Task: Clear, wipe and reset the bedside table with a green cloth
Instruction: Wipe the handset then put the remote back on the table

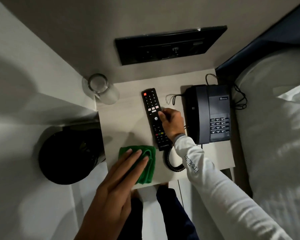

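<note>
A folded green cloth (145, 168) lies near the front edge of the pale bedside table (125, 118). My left hand (121, 179) rests flat on it, fingers stretched out together. A black TV remote (152, 108) lies lengthwise in the middle of the table. My right hand (171, 122) grips the remote's right edge, thumb on its face. A dark desk phone (210, 115) stands at the right side, its coiled cord (173, 165) looping toward the front under my right sleeve. An upright clear glass (102, 89) sits at the back left corner.
A black round bin (68, 156) stands on the floor left of the table. A black switch panel (170, 44) is set in the wall behind. The bed with white bedding (275, 135) borders the table on the right. Thin phone wires (239, 96) trail at the back right.
</note>
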Motion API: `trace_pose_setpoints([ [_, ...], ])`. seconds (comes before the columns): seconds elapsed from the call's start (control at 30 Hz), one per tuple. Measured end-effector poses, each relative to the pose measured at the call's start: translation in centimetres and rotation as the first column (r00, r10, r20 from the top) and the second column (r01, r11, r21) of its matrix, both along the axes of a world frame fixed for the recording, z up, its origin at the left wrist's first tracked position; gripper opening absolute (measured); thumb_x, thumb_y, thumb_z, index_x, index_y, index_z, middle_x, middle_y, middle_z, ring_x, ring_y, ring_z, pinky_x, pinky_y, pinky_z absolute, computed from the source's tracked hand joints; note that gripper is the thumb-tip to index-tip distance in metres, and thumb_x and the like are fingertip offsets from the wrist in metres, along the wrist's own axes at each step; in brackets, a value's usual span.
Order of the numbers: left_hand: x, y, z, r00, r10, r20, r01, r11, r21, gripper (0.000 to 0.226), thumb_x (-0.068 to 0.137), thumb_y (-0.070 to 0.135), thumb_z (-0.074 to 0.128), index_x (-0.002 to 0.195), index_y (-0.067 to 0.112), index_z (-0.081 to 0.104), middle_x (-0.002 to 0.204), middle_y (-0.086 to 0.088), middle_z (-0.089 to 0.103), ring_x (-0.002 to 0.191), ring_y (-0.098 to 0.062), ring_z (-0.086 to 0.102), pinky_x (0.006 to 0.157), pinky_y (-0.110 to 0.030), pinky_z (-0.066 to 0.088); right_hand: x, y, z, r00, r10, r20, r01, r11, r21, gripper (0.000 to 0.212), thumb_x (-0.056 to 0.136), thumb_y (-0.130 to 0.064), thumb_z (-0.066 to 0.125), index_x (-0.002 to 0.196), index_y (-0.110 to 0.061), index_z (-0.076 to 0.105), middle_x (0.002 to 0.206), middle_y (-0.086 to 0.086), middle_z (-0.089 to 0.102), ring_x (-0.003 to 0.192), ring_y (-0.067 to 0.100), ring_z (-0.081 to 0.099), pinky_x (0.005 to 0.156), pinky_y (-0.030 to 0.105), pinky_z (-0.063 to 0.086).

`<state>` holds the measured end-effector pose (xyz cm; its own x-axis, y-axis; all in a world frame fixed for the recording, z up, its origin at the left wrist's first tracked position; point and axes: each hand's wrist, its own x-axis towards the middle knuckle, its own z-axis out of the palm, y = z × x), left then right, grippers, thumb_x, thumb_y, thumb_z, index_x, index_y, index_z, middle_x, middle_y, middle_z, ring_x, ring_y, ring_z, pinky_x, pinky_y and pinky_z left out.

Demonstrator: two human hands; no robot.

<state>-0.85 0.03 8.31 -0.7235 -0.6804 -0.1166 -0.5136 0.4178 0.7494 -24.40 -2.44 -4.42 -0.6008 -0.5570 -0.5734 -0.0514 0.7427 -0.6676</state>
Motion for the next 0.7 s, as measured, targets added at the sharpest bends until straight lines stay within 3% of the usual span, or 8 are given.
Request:
trace_pose_setpoints([
  [0.1,0.0,0.1,0.0,0.999,-0.04,0.032,0.041,0.998,-0.044,0.07,0.083,-0.013,0.046,0.147,0.015,0.052,0.159,0.002,0.047,0.151,-0.02,0.038,0.125,-0.028,0.027,0.0,0.1,0.6,0.99,0.04,-0.134,-0.037,0.999,0.021,0.022,0.096,-0.022,0.064,0.112,-0.012,0.074,0.107,0.012,0.078,0.108,0.033,0.069,0.095,0.029,0.05],
  [0.17,0.2,0.3,0.4,0.998,-0.049,0.032,0.049,0.999,-0.001,0.069,0.084,-0.012,0.044,0.147,0.015,0.052,0.159,0.001,0.046,0.152,-0.021,0.037,0.126,-0.025,0.024,0.4,0.7,1.5,0.98,0.06,-0.188,-0.051,0.997,0.049,0.031,0.092,-0.031,0.067,0.12,-0.018,0.068,0.111,0.012,0.075,0.109,0.033,0.068,0.092,0.036,0.055],
  [0.27,0.4,0.8,0.8,0.999,-0.03,0.041,0.03,1.0,0.004,0.065,0.087,-0.002,0.038,0.149,0.016,0.051,0.16,0.001,0.045,0.152,-0.021,0.036,0.125,-0.025,0.025,1.6,2.3,2.9,0.905,0.3,-0.303,-0.238,0.945,0.224,0.061,0.08,-0.047,0.075,0.131,-0.019,0.055,0.124,0.011,0.062,0.116,0.036,0.058,0.088,0.047,0.055],
  [0.33,0.6,1.2,0.9,1.0,-0.005,0.031,0.005,1.0,-0.001,0.062,0.089,0.0,0.039,0.148,0.015,0.052,0.16,0.001,0.045,0.152,-0.022,0.038,0.125,-0.027,0.027,2.5,3.5,3.6,0.838,0.44,-0.324,-0.33,0.88,0.341,0.07,0.078,-0.039,0.078,0.136,-0.017,0.046,0.128,0.011,0.052,0.119,0.036,0.054,0.088,0.049,0.053],
  [0.5,0.6,2.2,1.2,0.997,0.076,0.015,-0.076,0.997,-0.025,0.052,0.095,0.006,0.041,0.144,0.014,0.055,0.156,-0.001,0.05,0.149,-0.023,0.042,0.124,-0.021,0.027,3.1,4.8,3.1,0.799,0.477,-0.365,-0.329,0.856,0.399,0.059,0.088,-0.019,0.067,0.14,-0.016,0.04,0.127,0.011,0.05,0.116,0.037,0.059,0.084,0.052,0.056],
  [0.7,0.1,3.3,1.3,0.993,0.116,0.03,-0.114,0.992,-0.053,0.049,0.097,0.009,0.038,0.143,0.01,0.055,0.157,0.002,0.046,0.147,-0.023,0.043,0.123,-0.02,0.026,3.2,2.7,3.0,0.82,0.463,-0.336,-0.34,0.866,0.366,0.041,0.092,-0.035,0.062,0.125,-0.013,0.051,0.115,0.013,0.059,0.104,0.041,0.066,0.084,0.05,0.053],
])
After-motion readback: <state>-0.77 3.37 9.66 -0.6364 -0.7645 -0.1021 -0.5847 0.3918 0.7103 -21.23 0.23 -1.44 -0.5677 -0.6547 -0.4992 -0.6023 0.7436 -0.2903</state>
